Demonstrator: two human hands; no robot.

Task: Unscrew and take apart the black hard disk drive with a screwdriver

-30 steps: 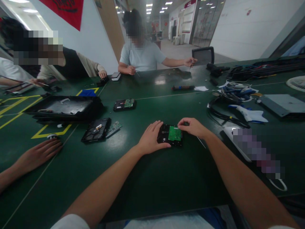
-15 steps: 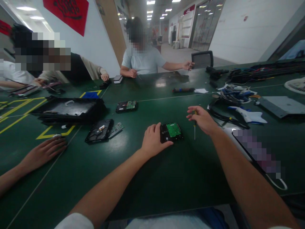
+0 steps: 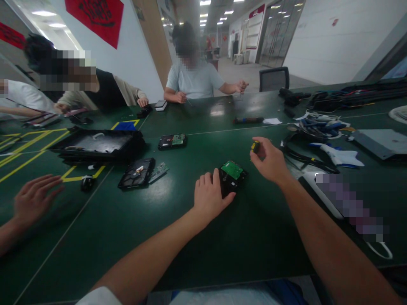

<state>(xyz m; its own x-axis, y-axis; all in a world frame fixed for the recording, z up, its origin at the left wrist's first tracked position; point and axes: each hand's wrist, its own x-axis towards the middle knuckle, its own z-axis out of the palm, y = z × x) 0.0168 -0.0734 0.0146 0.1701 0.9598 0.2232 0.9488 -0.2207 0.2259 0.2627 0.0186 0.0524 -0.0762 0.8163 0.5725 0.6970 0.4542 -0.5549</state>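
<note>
A black hard drive (image 3: 233,176) with a green circuit board on top lies on the dark green table (image 3: 203,237). My left hand (image 3: 210,198) rests on its near left side and holds it in place. My right hand (image 3: 269,162) hovers just right of the drive, fingers closed on a small screwdriver (image 3: 255,146) with a yellow and black handle. The shaft is hidden behind my fingers.
Two more drives (image 3: 172,141) (image 3: 137,172) and a loose board (image 3: 158,171) lie to the left, beside a black tray (image 3: 95,144). Cables and tools (image 3: 314,127) crowd the right side. A neighbour's hand (image 3: 32,199) hovers at left; other people sit across the table.
My right hand lifted off the drive, took up the screwdriver and turned it handle-up. The drive has been rotated slightly under my left hand. The neighbour's hand moved left.
</note>
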